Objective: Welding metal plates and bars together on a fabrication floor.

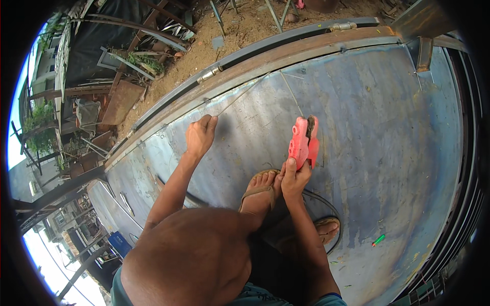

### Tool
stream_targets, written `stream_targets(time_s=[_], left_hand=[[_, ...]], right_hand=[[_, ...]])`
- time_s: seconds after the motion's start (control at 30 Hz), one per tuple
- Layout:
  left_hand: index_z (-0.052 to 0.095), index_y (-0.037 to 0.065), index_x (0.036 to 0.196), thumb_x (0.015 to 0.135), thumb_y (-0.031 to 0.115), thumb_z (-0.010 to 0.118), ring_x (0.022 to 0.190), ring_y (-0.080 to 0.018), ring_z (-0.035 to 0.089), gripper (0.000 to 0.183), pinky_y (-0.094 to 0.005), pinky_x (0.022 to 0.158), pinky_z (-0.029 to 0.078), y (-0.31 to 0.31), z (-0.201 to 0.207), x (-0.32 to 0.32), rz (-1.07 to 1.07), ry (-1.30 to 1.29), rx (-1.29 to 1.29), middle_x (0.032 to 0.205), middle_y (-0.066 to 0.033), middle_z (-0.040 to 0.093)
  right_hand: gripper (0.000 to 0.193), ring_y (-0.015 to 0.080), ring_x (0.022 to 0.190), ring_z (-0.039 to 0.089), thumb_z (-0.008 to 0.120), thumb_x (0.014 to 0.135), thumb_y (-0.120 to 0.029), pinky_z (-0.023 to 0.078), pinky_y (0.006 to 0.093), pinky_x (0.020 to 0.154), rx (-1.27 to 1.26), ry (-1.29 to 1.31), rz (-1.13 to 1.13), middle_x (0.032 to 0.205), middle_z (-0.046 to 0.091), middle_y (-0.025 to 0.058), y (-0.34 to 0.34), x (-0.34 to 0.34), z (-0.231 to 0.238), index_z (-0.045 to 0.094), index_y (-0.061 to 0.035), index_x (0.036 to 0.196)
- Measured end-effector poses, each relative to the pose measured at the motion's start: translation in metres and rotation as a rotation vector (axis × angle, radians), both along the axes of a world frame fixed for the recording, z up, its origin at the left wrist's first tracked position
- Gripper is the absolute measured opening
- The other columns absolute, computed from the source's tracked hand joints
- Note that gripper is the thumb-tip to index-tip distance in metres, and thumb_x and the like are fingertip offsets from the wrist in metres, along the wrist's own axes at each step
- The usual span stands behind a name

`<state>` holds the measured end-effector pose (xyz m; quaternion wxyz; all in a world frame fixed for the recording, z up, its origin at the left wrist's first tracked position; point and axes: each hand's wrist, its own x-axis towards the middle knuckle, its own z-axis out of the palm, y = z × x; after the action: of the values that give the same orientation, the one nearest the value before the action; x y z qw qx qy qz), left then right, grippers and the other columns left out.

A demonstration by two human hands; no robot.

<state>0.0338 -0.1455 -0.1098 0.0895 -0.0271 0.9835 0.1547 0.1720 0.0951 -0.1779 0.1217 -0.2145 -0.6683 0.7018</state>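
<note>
- The red tool (299, 145) is in the right hand (296, 182), which curls around its near end with the thumb laid along it; the rest sticks out beyond the fingers.
- It is held over the metal sheet (377, 148), ahead of the feet (258, 199) and to the right of the left hand (200, 133), well apart from it.
- Its long axis runs away from the person, leaning slightly right; the far end points toward the sheet's far edge.
- From that end a thin cord (291, 92) slants forward and left toward the edge.
- The left hand is closed in a fist, thumb and forefinger pinching a thin strand (245, 94) that slants forward and right toward the same edge. Whether cord and strand are one piece cannot be told.
</note>
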Motion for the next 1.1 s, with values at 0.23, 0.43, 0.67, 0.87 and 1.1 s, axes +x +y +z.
stream_targets(time_s=[0.23,0.43,0.67,0.87,1.1], left_hand=[[0.059,0.004,0.070,0.093,0.034,0.056,0.060,-0.0396,0.058,0.039,-0.0460,0.056,0.044,0.001,0.015,-0.013,-0.022,0.009,-0.013,0.062,-0.0185,0.059],[0.056,0.000,0.072,0.096,0.040,0.051,0.060,-0.0404,0.054,0.047,-0.0450,0.058,0.042,0.009,-0.001,-0.007,-0.005,-0.074,0.046,0.062,-0.0208,0.054],[0.057,-0.001,0.072,0.098,0.038,0.048,0.064,-0.0404,0.058,0.048,-0.0465,0.061,0.044,0.013,-0.015,0.003,0.090,-0.157,0.107,0.064,-0.0208,0.059],[0.061,-0.003,0.074,0.098,0.036,0.047,0.066,-0.0399,0.061,0.048,-0.0467,0.065,0.045,0.030,-0.019,0.017,0.166,-0.254,0.209,0.066,-0.0214,0.061],[0.061,-0.004,0.071,0.097,0.035,0.049,0.065,-0.0415,0.060,0.049,-0.0475,0.064,0.046,0.032,-0.020,0.016,0.199,-0.288,0.203,0.064,-0.0242,0.059]], right_hand=[[0.041,0.0147,0.044,0.047,0.055,0.096,-0.035,0.036,0.0286,0.042,0.018,-0.012,0.003,0.057,0.050,0.0066,0.001,0.000,0.002,0.050,0.0033,0.082],[0.050,0.0330,0.060,0.059,0.060,0.090,-0.044,0.046,0.0416,0.059,-0.027,-0.140,-0.017,0.067,0.059,0.0174,0.002,0.002,0.004,0.058,0.0065,0.086],[0.051,0.0321,0.060,0.058,0.060,0.090,-0.045,0.045,0.0417,0.058,-0.008,-0.127,-0.012,0.066,0.059,0.0171,0.002,0.002,0.006,0.058,0.0063,0.085],[0.050,0.0292,0.060,0.058,0.060,0.091,-0.044,0.045,0.0406,0.057,0.002,-0.134,-0.010,0.065,0.058,0.0148,0.006,0.000,0.007,0.058,0.0058,0.085],[0.049,0.0328,0.062,0.059,0.060,0.091,-0.043,0.046,0.0412,0.059,0.044,-0.130,-0.002,0.068,0.059,0.0172,0.007,-0.001,0.002,0.059,0.0062,0.086]])
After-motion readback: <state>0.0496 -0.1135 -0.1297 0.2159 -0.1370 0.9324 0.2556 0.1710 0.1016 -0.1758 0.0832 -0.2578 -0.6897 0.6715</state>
